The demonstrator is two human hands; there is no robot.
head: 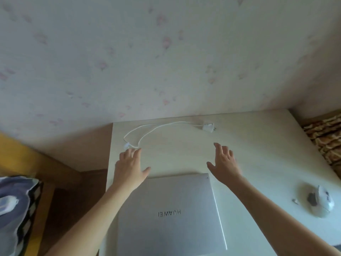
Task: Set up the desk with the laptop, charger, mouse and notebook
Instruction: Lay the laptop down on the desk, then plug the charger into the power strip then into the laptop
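Past the closed laptop (171, 213), both your hands are spread and empty: left hand (130, 168) beside the charger (208, 126) cable's end, right hand (224, 163) over bare counter (258, 145). Pinch the plug end, not mid-cable.

Single head-worn view, wide-angle. Looks forward and steeply down from above the desk (258, 145), close over its near edge. Faces papered wall (129, 52) behind. Both forearms enter from bottom of frame.
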